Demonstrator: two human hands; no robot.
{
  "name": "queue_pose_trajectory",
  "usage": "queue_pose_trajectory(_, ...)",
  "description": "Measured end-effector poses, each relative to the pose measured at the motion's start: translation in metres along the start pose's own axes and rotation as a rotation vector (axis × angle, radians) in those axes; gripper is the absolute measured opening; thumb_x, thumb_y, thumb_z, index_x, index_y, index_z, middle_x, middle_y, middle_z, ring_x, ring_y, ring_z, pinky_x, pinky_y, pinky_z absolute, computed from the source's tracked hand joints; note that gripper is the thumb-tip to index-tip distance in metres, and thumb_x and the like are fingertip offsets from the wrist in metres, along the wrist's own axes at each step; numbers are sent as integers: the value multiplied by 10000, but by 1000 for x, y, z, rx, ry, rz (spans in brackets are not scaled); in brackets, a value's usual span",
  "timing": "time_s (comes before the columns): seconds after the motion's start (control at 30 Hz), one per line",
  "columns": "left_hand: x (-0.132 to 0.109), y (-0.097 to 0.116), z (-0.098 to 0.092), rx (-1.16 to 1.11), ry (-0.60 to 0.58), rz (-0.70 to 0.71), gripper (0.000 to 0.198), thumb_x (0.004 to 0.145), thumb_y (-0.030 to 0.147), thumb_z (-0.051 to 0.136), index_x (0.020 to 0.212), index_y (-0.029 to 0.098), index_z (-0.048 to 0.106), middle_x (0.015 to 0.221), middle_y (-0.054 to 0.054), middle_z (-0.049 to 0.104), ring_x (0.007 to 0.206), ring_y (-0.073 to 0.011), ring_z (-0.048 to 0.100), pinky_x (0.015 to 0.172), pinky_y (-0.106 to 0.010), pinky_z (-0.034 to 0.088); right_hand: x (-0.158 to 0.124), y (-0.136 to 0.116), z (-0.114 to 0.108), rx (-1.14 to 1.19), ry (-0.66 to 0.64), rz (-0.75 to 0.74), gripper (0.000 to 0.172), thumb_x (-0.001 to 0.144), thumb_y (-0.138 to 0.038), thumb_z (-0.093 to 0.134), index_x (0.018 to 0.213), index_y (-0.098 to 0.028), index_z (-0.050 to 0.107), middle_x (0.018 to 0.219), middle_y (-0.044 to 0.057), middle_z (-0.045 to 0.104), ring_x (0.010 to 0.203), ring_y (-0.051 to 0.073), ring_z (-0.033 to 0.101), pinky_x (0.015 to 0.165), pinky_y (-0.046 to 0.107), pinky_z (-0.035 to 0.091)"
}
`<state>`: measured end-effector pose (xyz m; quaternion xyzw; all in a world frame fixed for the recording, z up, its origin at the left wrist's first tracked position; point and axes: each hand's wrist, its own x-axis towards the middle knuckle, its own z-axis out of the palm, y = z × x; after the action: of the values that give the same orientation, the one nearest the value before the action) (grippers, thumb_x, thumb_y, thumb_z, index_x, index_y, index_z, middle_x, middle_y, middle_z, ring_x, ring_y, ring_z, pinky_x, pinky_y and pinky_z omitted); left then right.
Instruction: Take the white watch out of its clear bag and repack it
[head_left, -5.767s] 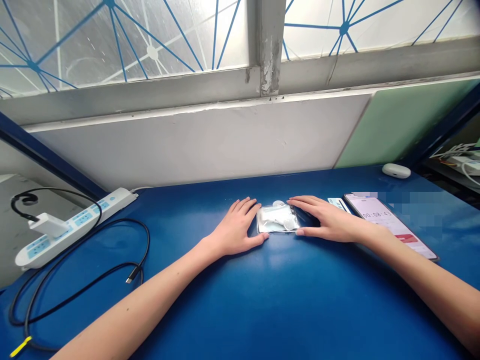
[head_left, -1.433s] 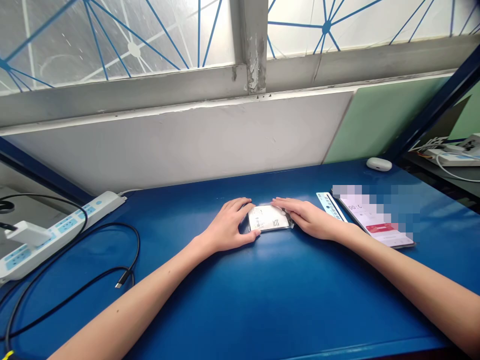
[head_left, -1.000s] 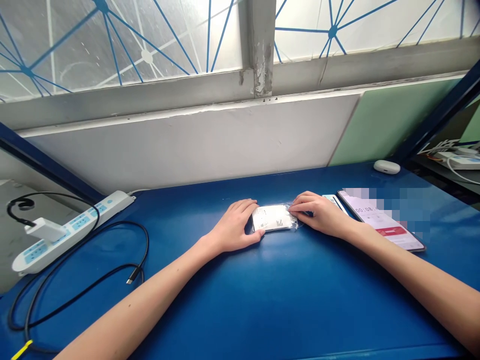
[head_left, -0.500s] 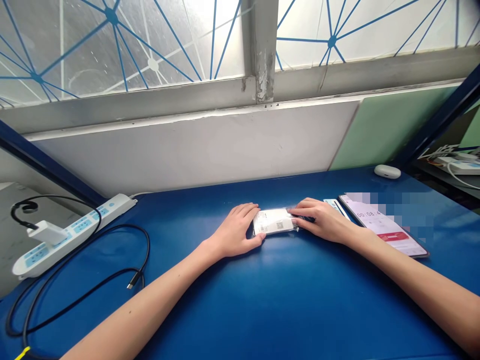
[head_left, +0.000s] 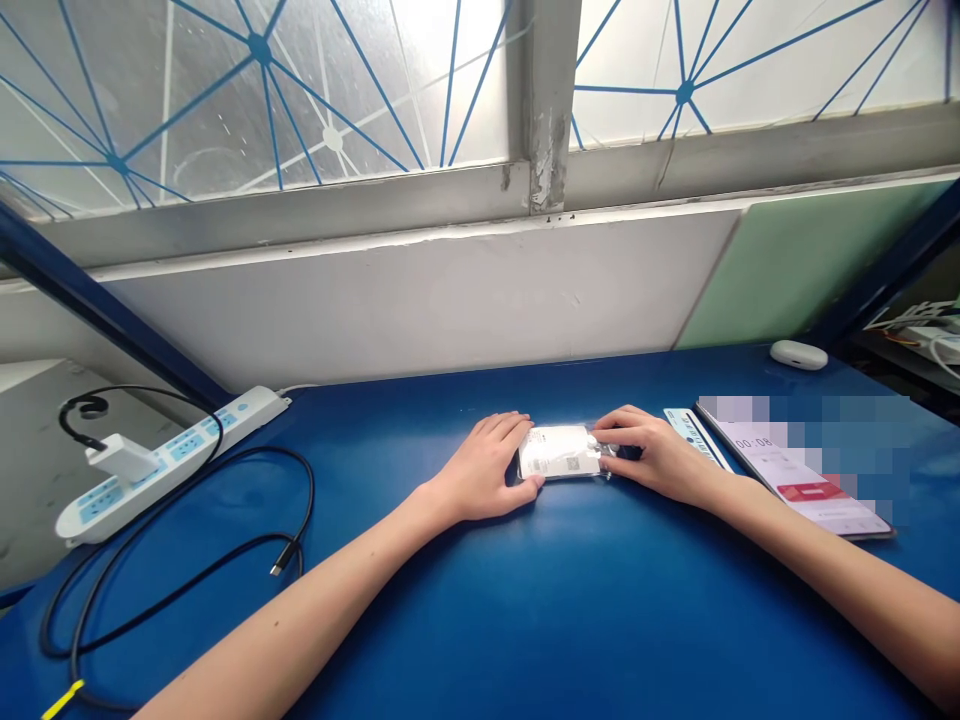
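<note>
Head camera, looking down over a blue worktop below a frosted window: I see both of my hands bracketing a small white packet that lies flat near the middle of the worktop. My left hand rests palm down against the packet's left edge, fingers loosely spread and curled over its far corner, thumb touching its near corner. My right hand meets the packet's right edge, fingertips drawn together on it; whether they pinch it I cannot tell. Just right of that hand lie a narrow card and a phone showing a timer. A white power strip and a black cable sit well apart at the left.
</note>
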<state>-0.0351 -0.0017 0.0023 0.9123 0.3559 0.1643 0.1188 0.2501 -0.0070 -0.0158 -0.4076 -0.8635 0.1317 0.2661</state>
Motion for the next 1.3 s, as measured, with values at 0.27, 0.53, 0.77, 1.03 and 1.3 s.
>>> queue_pose_trajectory(0.27, 0, 1, -1, 1, -15, -10, 602, 877, 430, 581, 1387, 131, 466, 1458, -163, 486, 1380, -320, 409, 1144, -493, 338, 0, -2, 4, 6, -9, 53, 160, 876, -244, 596, 992, -213, 701, 1039, 117, 703, 986, 294, 621, 839, 464, 551)
queue_pose_trajectory(0.53, 1, 2, -2, 11, -11, -11, 556, 846, 399, 604, 1334, 155, 497, 1431, -159, 513, 1360, -318, 436, 1148, -499, 331, 1, 0, -1, -122, -10, -47, 157, 900, -243, 578, 1018, -218, 679, 1004, 114, 703, 920, 287, 628, 775, 450, 535)
queue_pose_trajectory(0.77, 1, 1, 1, 44, -12, -37, 576, 830, 408, 607, 1332, 149, 499, 1446, -171, 499, 1365, -325, 437, 1142, -509, 342, 3, 10, -19, -163, -35, -56, 227, 920, -398, 582, 1037, -255, 715, 973, 91, 718, 917, 281, 648, 784, 429, 534)
queue_pose_trajectory(1.03, 2, 3, 0, 45, -2, -41, 553, 822, 406, 606, 1308, 157, 516, 1428, -160, 518, 1347, -326, 457, 1132, -496, 364, -4, 21, -36, -121, -157, 49, 238, 906, -449, 586, 1040, -291, 701, 1041, 63, 695, 902, 257, 671, 752, 383, 556)
queue_pose_trajectory(1.3, 0, -2, 2, 31, -19, -23, 644, 878, 409, 564, 1450, 169, 391, 1483, -150, 462, 1392, -321, 396, 1156, -515, 316, -4, 1, -14, 13, -85, 58, 386, 866, -460, 645, 1192, -259, 686, 1353, 129, 584, 1212, 324, 580, 970, 467, 523)
